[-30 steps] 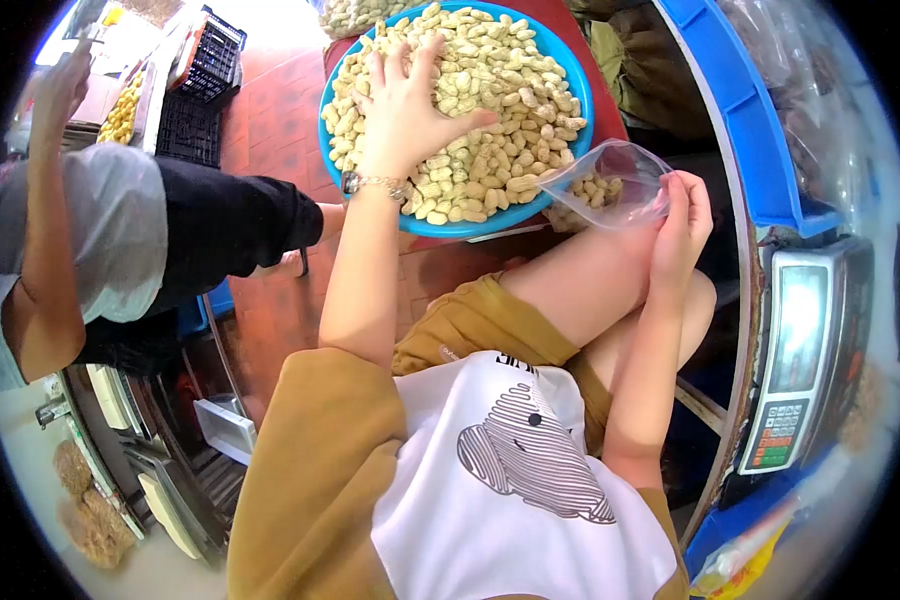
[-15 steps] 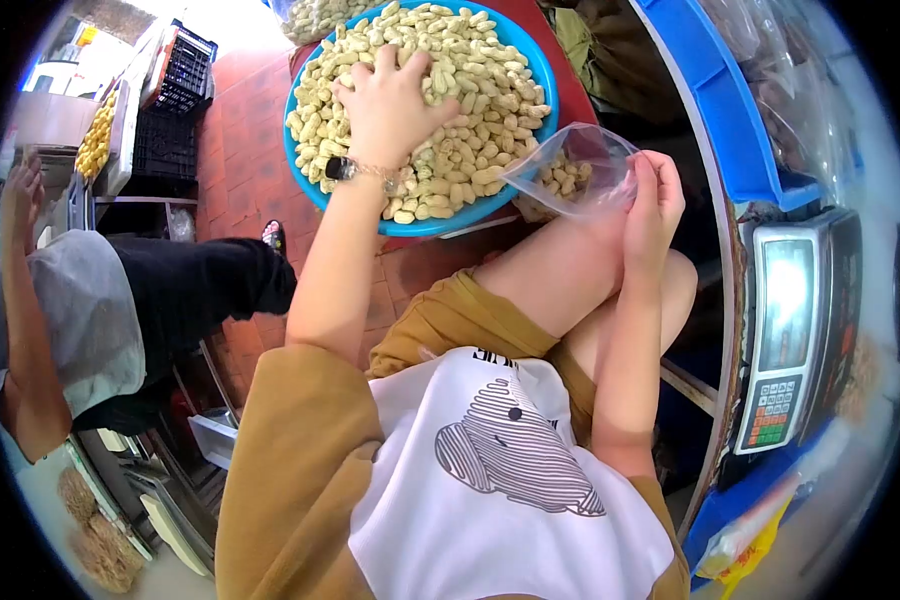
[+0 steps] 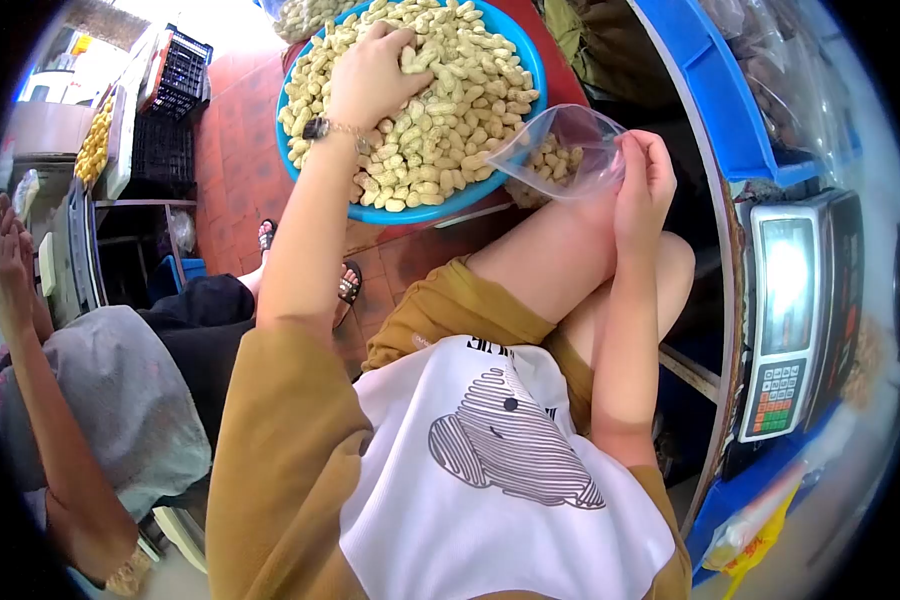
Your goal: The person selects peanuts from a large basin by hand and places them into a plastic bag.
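A wide blue basin heaped with unshelled peanuts stands in front of me. Into the heap reaches my left hand, its fingers bent round some peanuts and their tips partly hidden; the thumb stands a little apart. Beside the basin's right rim, my right hand pinches the edge of a clear plastic bag above my knee. The bag's mouth gapes toward the basin, and several peanuts show in its lower part.
To the right, a digital scale stands on a counter near a blue tray with plastic bags. Another person is at my left. Black crates stand at the upper left, and a filled clear bag lies behind the basin.
My left hand has gone from spread flat on the peanuts to curled fingers, shifting slightly away from me. My right hand still holds the bag. The person at left has come closer.
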Demonstrator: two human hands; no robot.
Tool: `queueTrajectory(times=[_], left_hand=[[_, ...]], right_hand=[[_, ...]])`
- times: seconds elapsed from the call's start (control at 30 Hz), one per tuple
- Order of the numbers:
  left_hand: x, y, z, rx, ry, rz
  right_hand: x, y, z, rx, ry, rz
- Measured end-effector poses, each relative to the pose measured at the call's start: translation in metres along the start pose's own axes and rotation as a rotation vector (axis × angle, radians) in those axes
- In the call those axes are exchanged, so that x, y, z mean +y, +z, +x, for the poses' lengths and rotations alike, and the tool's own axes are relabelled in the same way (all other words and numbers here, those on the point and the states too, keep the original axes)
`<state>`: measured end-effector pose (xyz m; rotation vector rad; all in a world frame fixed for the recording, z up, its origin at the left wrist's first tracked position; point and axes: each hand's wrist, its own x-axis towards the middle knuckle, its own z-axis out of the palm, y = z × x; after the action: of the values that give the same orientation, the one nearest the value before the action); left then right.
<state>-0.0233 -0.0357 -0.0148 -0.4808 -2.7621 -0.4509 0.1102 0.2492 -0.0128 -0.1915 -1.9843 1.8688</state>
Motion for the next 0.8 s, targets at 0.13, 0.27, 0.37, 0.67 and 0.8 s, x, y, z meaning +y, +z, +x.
queueTrajectory(times=[0.13,0.27,0.37,0.67,0.8], left_hand=[[-0.017,0.001,0.011,-0.017,0.053,-0.072],[-0.032,0.011,0.015,0.092,0.034,-0.276],[-0.024,-0.002,0.018,0.121,-0.189,-0.567],[-0.03,-0.021,0.01,0.097,-0.556,-2.407],[-0.022,-0.026,-0.003,0.031,-0.49,-2.661]], right_hand=[[0.003,-0.001,0.001,0.006,-0.008,-0.01],[0.002,-0.001,0.001,0.006,0.006,-0.026],[0.005,-0.002,0.001,0.006,-0.01,-0.034],[0.002,0.0,0.001,-0.004,-0.015,-0.031],[0.001,0.0,0.0,-0.015,-0.008,-0.038]])
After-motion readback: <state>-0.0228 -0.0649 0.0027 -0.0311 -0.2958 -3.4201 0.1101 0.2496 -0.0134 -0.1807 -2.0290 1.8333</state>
